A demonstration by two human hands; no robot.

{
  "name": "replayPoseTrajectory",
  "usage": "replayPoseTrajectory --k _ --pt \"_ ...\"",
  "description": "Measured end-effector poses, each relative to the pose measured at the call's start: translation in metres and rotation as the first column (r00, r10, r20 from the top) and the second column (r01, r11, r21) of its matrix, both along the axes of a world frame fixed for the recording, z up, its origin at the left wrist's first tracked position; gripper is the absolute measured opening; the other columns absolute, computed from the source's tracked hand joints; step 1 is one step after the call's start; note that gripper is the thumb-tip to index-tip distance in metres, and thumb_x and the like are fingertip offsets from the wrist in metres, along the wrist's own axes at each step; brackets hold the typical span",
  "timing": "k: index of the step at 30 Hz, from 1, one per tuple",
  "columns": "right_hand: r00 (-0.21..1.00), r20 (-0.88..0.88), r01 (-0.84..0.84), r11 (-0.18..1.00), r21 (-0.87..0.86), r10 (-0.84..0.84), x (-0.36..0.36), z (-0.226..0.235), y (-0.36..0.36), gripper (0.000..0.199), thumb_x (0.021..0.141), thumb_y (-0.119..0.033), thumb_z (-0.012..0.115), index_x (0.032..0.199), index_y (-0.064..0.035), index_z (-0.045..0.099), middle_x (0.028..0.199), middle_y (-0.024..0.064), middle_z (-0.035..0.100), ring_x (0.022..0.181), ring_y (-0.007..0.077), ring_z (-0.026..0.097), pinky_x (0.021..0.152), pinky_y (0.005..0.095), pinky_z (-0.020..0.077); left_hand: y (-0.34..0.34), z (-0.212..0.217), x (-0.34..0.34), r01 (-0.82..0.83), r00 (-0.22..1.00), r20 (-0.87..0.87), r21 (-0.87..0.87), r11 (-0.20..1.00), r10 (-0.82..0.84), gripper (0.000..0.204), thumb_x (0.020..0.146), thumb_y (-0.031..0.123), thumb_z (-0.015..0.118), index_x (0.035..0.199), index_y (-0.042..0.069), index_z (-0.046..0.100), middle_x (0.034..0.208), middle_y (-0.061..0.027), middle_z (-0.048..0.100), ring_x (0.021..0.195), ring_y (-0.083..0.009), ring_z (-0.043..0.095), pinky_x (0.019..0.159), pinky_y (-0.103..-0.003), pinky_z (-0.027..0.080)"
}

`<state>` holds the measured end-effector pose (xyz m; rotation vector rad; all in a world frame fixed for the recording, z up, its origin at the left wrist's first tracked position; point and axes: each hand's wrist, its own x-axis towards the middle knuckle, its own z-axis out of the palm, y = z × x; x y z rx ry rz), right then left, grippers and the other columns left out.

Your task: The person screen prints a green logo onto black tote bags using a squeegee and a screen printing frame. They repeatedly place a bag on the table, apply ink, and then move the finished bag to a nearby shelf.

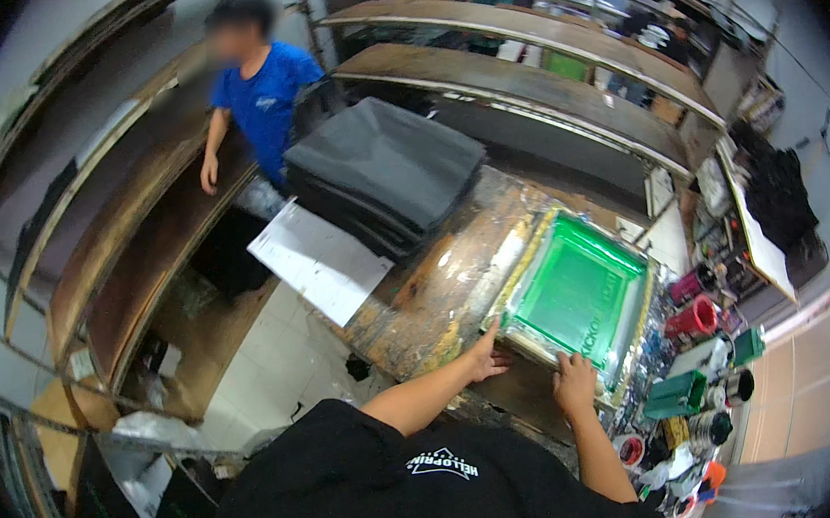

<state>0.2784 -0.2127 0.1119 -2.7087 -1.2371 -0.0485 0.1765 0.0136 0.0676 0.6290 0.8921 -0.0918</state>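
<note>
A screen printing frame (533,344) with green mesh lies at a slant on the worktable, its pale rim smeared with ink. My left hand (487,354) grips the rim at the near left corner, one finger pointing up along it. Farther right on the same near edge, my right hand (575,381) has its fingers curled over the rim. Both palms are partly hidden. Faint lettering shows in the green mesh between the rim's sides.
A tall stack of black sheets (386,162) and a white sheet (320,258) sit on the stained wooden table (419,303). Ink tins and a red tub (691,319) crowd the right. Wooden shelves (519,94) stand beyond. A person in a blue shirt (270,98) stands far left.
</note>
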Motion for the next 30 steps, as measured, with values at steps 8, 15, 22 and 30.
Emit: replayPoseTrajectory --k 8,15,22,30 --pt "0.998 0.044 -0.047 0.998 0.034 0.045 0.009 -0.005 0.008 0.051 0.072 -0.013 0.079 0.120 -0.0105 0.063 0.106 0.0159 0.059 0.105 0.0385 0.058 0.086 0.0520 0.0500 0.032 -0.077 -0.056 0.149 0.986 -0.057 0.709 0.690 -0.154 0.084 0.090 0.080 0.054 0.118 0.003 0.069 0.100 -0.0166 0.072 0.088 -0.0267 0.069 0.079 -0.043 0.056" --pt "0.999 0.031 -0.020 1.000 -0.005 0.021 0.005 -0.004 0.018 0.047 0.070 -0.012 0.079 0.113 -0.0083 0.062 0.105 0.0175 0.058 0.102 0.0404 0.058 0.084 0.0518 0.0508 0.034 -0.084 -0.100 0.188 0.969 -0.083 0.857 0.480 -0.233 0.067 0.092 0.069 0.062 0.102 0.003 0.075 0.089 -0.0139 0.073 0.084 -0.0274 0.069 0.076 -0.042 0.054" --pt "0.999 0.033 -0.031 0.999 -0.039 0.032 0.013 -0.008 0.014 0.049 0.070 -0.014 0.081 0.115 -0.0081 0.062 0.108 0.0176 0.057 0.102 0.0404 0.059 0.083 0.0525 0.0510 0.038 -0.083 -0.098 0.256 0.959 -0.169 0.861 0.440 -0.227 0.074 0.091 0.075 0.058 0.104 0.004 0.077 0.098 -0.0154 0.074 0.093 -0.0320 0.069 0.085 -0.044 0.053" --pt "0.999 0.017 -0.033 0.998 -0.058 0.034 0.013 -0.005 0.013 0.052 0.071 -0.017 0.084 0.118 -0.0092 0.063 0.109 0.0147 0.057 0.106 0.0388 0.059 0.083 0.0521 0.0508 0.028 -0.075 -0.098 0.265 0.964 -0.233 0.854 0.448 -0.127 0.066 0.086 0.078 0.062 0.104 0.016 0.078 0.101 -0.0127 0.076 0.094 -0.0294 0.071 0.084 -0.041 0.054"
